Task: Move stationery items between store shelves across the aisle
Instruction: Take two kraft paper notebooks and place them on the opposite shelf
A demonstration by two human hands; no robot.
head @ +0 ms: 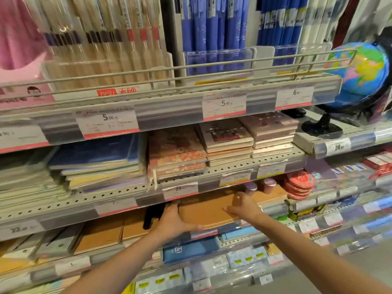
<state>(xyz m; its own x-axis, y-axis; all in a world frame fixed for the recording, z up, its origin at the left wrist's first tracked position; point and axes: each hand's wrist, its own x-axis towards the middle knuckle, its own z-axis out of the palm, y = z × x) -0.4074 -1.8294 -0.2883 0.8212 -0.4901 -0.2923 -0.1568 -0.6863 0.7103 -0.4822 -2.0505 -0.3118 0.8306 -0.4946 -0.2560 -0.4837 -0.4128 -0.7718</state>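
A stack of brown kraft notebooks [203, 211] lies flat on a low shelf, under the shelf edge with the "29" price tag [180, 190]. My left hand [172, 219] grips the stack's left end, thumb along its front edge. My right hand [244, 206] rests on top of the stack's right part, fingers spread over the cover. Both arms reach in from the bottom of the view. The far part of the stack is hidden under the shelf above.
More brown notebooks [99, 236] lie to the left on the same shelf. The shelf above holds blue notebooks [95, 158] and patterned notebooks [176, 153]. Brush pens [101, 39] and blue folders [212, 24] hang on top. A globe [358, 75] stands at right.
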